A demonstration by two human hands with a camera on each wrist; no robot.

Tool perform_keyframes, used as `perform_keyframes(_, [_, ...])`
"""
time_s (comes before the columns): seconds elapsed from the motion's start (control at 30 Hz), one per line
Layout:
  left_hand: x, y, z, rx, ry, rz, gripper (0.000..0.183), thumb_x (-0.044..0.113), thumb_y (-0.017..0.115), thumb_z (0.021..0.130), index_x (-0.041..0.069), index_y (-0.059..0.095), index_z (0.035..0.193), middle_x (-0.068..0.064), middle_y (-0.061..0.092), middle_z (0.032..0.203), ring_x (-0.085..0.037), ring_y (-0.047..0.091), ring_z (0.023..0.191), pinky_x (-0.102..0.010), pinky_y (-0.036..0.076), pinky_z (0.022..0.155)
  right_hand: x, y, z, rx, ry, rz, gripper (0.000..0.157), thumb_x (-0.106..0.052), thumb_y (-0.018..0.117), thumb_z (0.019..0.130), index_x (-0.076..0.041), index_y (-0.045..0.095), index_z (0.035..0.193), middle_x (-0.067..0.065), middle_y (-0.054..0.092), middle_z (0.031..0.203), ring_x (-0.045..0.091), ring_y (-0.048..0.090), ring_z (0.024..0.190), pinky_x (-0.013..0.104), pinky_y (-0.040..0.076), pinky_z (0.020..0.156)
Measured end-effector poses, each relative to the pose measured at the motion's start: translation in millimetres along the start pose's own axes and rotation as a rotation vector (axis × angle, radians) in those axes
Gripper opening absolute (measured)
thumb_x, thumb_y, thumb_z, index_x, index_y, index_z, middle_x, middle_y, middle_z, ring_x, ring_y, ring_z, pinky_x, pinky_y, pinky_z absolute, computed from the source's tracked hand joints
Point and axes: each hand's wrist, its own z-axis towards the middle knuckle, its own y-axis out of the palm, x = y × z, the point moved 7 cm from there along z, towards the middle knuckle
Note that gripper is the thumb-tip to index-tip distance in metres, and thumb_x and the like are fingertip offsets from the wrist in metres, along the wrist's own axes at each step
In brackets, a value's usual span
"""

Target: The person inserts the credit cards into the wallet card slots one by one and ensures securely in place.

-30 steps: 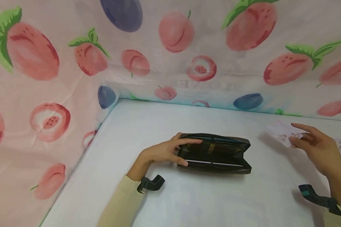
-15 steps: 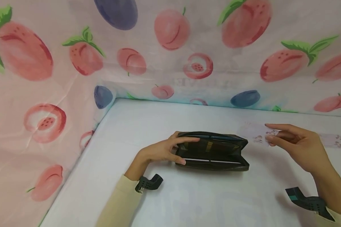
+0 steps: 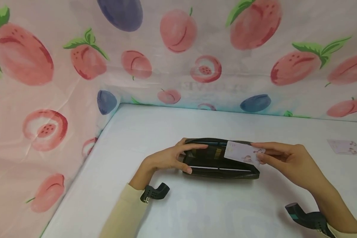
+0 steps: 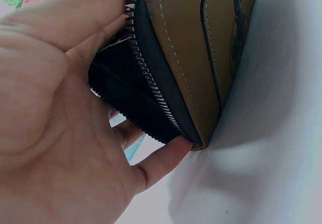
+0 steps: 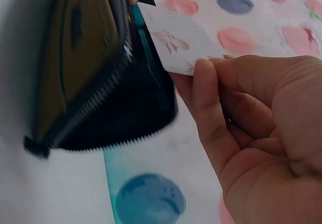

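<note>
A dark zip-around wallet (image 3: 232, 173) lies unzipped and spread on the white table, its card slots and inner compartments showing. My left hand (image 3: 169, 159) grips its left end, with the thumb on the near edge and a finger reaching along the far side. In the left wrist view the wallet (image 4: 188, 58) shows a brown outer face with pale stitching and a toothed zipper. Between thumb and fingers, my right hand (image 3: 291, 162) pinches a pale pink printed card (image 3: 242, 152) by its right end. The card (image 5: 173, 38) stands tilted over the wallet's opening; whether its edge touches a slot, I cannot tell.
Another pale pink printed card (image 3: 345, 147) lies flat on the table at the right. A fruit-patterned cloth (image 3: 172, 72) hangs as a wall behind and to the left of the white tabletop (image 3: 214, 211).
My right hand has carried the card leftward from the table's right side to over the wallet. The left hand keeps its grip on the wallet's left end.
</note>
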Motion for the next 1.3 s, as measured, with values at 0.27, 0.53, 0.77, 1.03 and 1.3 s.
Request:
perform_keyframes(0.27, [0.6, -0.8, -1.1, 0.0, -0.003, -0.022, 0.078, 0.028, 0.08, 0.078, 0.044, 0.04, 0.143, -0.001, 0.03, 0.132, -0.018, 0.031, 0.126, -0.043, 0.031, 0.1, -25, 22.2, 1, -0.039, -0.212, -0.063, 0.043, 0.002, 0.076, 0.078, -0.019, 0.072, 0.115, -0.002, 0.07, 0.104, 0.006, 0.067, 0.087, 0.015, 0.048, 0.065])
perform_keyframes(0.53, [-1.0, -0.6, -1.2, 0.001, -0.01, -0.031, 0.079, 0.028, 0.081, 0.079, 0.044, 0.039, 0.143, -0.001, 0.03, 0.132, -0.018, 0.034, 0.124, -0.042, 0.032, 0.1, -26, 33.2, 0, -0.105, -0.181, -0.047, 0.04, -0.002, 0.075, 0.081, -0.022, 0.072, 0.115, -0.007, 0.071, 0.1, 0.007, 0.067, 0.086, 0.018, 0.051, 0.067])
perform_keyframes(0.77, [-0.6, 0.4, -0.7, -0.005, -0.012, -0.03, 0.078, 0.028, 0.08, 0.079, 0.045, 0.039, 0.143, -0.001, 0.029, 0.133, -0.018, 0.033, 0.125, -0.042, 0.031, 0.1, -33, 41.0, -2, -0.141, -0.303, -0.012, 0.047, 0.006, 0.076, 0.075, -0.019, 0.072, 0.115, -0.006, 0.071, 0.099, 0.004, 0.062, 0.073, 0.016, 0.042, 0.054])
perform_keyframes(1.03, [-0.8, 0.1, -0.9, 0.0, -0.027, -0.043, 0.078, 0.026, 0.081, 0.078, 0.045, 0.04, 0.142, 0.0, 0.029, 0.134, -0.017, 0.034, 0.125, -0.043, 0.031, 0.101, -41, 55.0, -6, -0.247, -0.417, 0.094, 0.047, 0.006, 0.076, 0.075, -0.015, 0.071, 0.116, -0.006, 0.07, 0.096, 0.008, 0.062, 0.076, 0.017, 0.045, 0.06])
perform_keyframes(1.3, [0.1, -0.6, -0.2, 0.002, -0.015, -0.032, 0.078, 0.027, 0.081, 0.078, 0.044, 0.041, 0.143, -0.001, 0.028, 0.135, -0.018, 0.033, 0.126, -0.043, 0.03, 0.101, -46, 64.7, -3, -0.306, -0.42, 0.089, 0.044, 0.001, 0.075, 0.078, -0.021, 0.072, 0.115, -0.012, 0.067, 0.103, 0.005, 0.062, 0.09, 0.019, 0.048, 0.069])
